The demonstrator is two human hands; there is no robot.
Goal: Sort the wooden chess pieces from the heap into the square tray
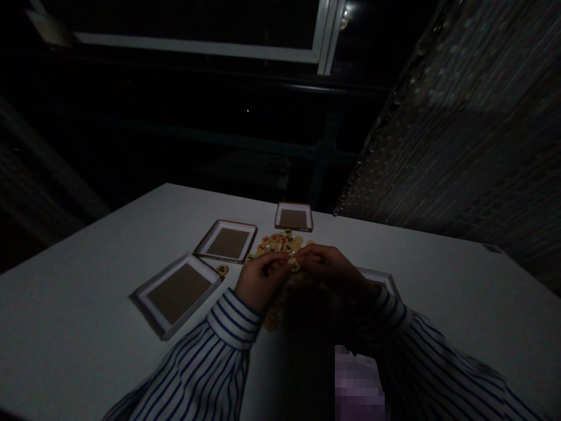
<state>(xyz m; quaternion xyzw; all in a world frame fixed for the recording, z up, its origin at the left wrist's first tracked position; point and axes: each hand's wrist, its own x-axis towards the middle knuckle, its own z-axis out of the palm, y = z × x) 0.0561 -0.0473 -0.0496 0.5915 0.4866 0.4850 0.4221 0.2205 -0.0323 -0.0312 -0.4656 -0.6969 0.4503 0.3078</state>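
Note:
My left hand [262,280] and my right hand [335,270] meet near the middle of the white table. Between their fingertips is a round wooden piece [294,265] with a dark character on its face, and both hands pinch it. Just beyond the fingers lies a heap of similar round pieces [275,238], some marked red and some dark. Another red-marked piece [271,321] lies in shadow by my left wrist. One dark-marked piece [222,270] sits apart on the left, between two open box parts.
Shallow open boxes stand on the white table [87,275]: one near left [177,292], one behind it [226,241], one at the back [293,217]. A fourth [385,277] is partly behind my right hand. A bead curtain [456,128] hangs at the right.

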